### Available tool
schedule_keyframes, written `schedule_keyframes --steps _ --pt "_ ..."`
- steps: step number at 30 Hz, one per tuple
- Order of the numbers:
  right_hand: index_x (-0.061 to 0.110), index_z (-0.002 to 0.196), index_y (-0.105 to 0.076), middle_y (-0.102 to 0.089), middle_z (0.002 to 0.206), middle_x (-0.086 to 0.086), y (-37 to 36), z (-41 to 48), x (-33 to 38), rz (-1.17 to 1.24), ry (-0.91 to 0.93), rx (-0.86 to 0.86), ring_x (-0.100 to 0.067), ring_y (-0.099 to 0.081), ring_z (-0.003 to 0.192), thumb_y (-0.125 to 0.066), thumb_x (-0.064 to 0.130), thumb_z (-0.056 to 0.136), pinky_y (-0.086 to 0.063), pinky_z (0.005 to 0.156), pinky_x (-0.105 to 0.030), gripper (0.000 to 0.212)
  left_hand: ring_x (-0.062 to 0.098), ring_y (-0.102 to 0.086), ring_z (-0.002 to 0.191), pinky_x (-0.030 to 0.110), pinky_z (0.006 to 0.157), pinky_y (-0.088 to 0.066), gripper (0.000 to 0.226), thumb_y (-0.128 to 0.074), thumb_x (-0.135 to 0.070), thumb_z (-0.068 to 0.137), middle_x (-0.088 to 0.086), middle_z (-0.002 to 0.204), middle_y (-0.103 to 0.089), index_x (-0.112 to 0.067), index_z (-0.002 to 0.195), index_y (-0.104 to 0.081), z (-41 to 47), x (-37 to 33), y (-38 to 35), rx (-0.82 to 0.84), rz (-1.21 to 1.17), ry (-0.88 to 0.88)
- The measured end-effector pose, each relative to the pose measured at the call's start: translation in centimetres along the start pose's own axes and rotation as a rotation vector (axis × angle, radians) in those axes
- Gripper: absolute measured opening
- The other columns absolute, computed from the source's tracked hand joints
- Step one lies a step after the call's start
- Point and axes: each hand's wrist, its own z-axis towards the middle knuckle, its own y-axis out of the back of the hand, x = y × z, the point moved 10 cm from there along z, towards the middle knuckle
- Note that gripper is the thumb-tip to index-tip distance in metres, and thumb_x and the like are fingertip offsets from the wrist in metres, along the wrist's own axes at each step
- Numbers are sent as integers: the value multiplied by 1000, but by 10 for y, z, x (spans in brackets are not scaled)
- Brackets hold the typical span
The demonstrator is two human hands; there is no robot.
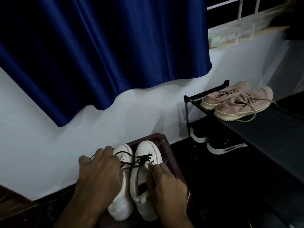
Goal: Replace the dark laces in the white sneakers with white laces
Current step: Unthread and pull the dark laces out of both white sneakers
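- The left hand (100,171) lies palm down over the left-hand sneaker (120,206). Its fingers are spread apart and bent over the lacing area. Whether they pinch a lace underneath cannot be told.
- The right hand (166,183) holds the right-hand sneaker (144,195) at its opening. The fingers are close together along the outer edge and the thumb is at the dark mouth of the shoe.
- The dark laces (143,159) are threaded in both white shoes. On the right-hand sneaker they cross just beyond the right fingertips. A loose loop arches out from under the left fingers and runs towards the right hand.
- Both sneakers sit side by side, touching, toes pointing away from the fingers. No logo or writing on them can be made out.
- They rest on a dark red stool (172,162), whose patterned edge shows just right of the right fingers.
- Further right of the right fingers stands a black shoe rack (263,129). A pair of black shoes (220,145) with white soles sits on its lower tier.
- A pair of pink sneakers (236,102) with cream soles sits on its top tier.
- Beyond the fingertips rises a pale wall (32,145), with a blue curtain (98,46) hanging over it.
- Far right, a small greenish item (214,41) sits on the sill below a white window grille (240,22), too blurred to read.
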Motion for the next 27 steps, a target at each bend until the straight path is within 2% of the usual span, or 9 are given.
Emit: schedule_keyframes --steps 3,7,11,14,16,19,22,25,27 --pt "35 81 -62 -58 71 13 1 1 4 -51 23 -10 -11 -55 36 -65 42 70 -26 31 -28 13 30 -54 53 36 54 -30 29 -83 -11 41 10 64 -51 -10 49 -55 -13 1 -6 -12 -2 6" --pt "31 74 -62 -59 68 12 2 2 5 -89 35 17 -12 -53 34 -82 40 62 -15 39 -24 24 32 -56 54 38 52 -33 48 -89 -7 23 13 70 -52 -6 62 -60 -30 26 -13 5 5 18" --pt "30 84 -55 -61 76 11 5 0 7 -23 25 19 -13 -59 43 -65 41 77 -22 41 -24 16 30 -57 59 37 48 -42 41 -94 -18 45 0 71 -49 -20 66 -58 -40 69 -34 88 -141 132" --pt "31 109 -50 -60 108 9 3 1 2 -7 -4 129 -17 -67 86 -40 47 96 -38 60 -31 22 17 -59 82 33 58 -48 31 -81 -27 72 -13 81 -49 -34 78 -51 -45 64 -38 67 -427 226" --pt "32 112 -47 -57 114 9 6 0 0 -17 -6 150 -17 -65 95 -34 54 96 -47 69 -34 30 14 -59 93 35 67 -51 23 -68 -26 81 -17 91 -53 -36 90 -51 -46 41 -35 25 -556 220" --pt "35 116 -43 -47 117 10 16 6 4 -35 4 147 -17 -61 100 -36 58 95 -49 72 -36 32 12 -59 89 32 70 -51 5 -53 -37 88 -15 90 -59 -36 93 -52 -45 14 -27 -58 -625 272" --pt "36 119 -37 -39 117 10 22 15 16 -82 92 133 -17 -52 107 -47 45 92 -43 65 -32 29 16 -63 83 32 70 -48 19 -67 -45 82 -9 83 -62 -29 87 -59 -40 -9 -33 -23 -724 362" --pt "33 118 -42 -42 118 9 21 26 20 -151 151 138 -17 -47 112 -51 36 90 -44 66 -31 30 17 -64 95 30 76 -46 26 -58 -46 88 -1 98 -64 -22 99 -57 -39 -31 -55 116 -695 434" --pt "32 118 -49 -44 116 9 18 32 22 -147 192 150 -15 -44 114 -52 33 89 -46 72 -29 29 17 -67 67 29 54 -47 33 -76 -43 70 4 77 -66 -17 83 -62 -38 -40 -59 81 -666 453"
